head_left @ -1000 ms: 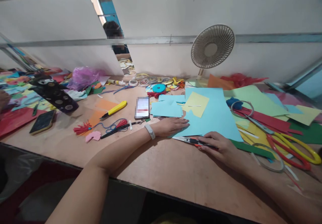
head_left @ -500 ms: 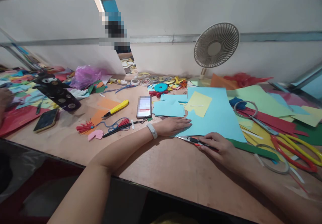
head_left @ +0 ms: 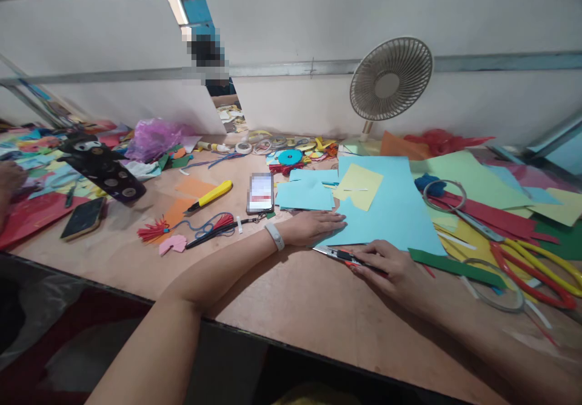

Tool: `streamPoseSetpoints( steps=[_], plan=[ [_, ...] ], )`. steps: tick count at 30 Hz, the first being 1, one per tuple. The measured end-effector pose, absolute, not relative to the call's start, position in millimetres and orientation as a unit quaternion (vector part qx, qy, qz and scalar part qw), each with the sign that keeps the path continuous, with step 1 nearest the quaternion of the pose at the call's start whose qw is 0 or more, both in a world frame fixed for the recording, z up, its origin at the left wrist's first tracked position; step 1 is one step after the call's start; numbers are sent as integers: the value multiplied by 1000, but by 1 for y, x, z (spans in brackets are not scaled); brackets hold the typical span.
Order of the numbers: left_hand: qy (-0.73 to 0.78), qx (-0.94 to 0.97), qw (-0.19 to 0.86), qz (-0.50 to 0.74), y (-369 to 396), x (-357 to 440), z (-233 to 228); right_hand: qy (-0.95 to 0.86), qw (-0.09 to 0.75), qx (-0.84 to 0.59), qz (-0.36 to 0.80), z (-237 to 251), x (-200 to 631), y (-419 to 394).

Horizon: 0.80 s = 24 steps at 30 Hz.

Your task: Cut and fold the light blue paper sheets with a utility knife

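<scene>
My left hand (head_left: 316,228) lies flat, fingers stretched out, on the lower left part of a light blue paper sheet (head_left: 391,205). A utility knife (head_left: 339,254) is in my right hand (head_left: 393,268), its blade pointing left along the sheet's near edge. The blade tip is close to my left palm, and I cannot tell whether it touches the paper. On the blue sheet rests a yellow paper piece (head_left: 361,187) with a notched edge. Smaller blue paper pieces (head_left: 305,191) lie just beyond my left hand. A green strip (head_left: 457,268) is to the right of my right hand.
A phone (head_left: 260,193), a yellow cutter (head_left: 210,197) and red tassels (head_left: 154,228) lie left of the papers. Large scissors (head_left: 522,271) and a wire ring (head_left: 444,197) sit at the right. A fan (head_left: 391,79) stands behind. Another person's hand (head_left: 11,177) shows at far left.
My right hand has slid slightly left with the utility knife, along the near edge of the blue sheet. My left hand stays in place.
</scene>
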<state>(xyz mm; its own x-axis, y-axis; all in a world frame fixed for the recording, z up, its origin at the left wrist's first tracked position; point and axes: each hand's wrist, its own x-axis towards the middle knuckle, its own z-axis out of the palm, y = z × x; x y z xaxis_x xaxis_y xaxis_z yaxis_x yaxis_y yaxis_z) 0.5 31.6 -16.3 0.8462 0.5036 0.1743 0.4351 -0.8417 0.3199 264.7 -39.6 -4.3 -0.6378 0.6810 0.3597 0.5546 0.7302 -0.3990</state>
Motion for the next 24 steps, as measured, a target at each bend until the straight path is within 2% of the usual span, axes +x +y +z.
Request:
streamPoseSetpoints(
  steps=[9,13,15,17,24],
  plan=[
    [242,954,123,129,29,0,-12,-925,252,-227,171,8,256,-59],
    [314,930,81,171,23,-1,-4,-884,321,-316,127,19,282,-37],
    [368,907,62,194,19,-3,0,-841,372,-388,60,20,305,-14],
    [392,895,60,202,15,-3,2,-801,385,-459,3,15,331,10],
    [446,860,113,220,10,1,-3,-779,315,-540,-45,-13,378,53]
  ],
)
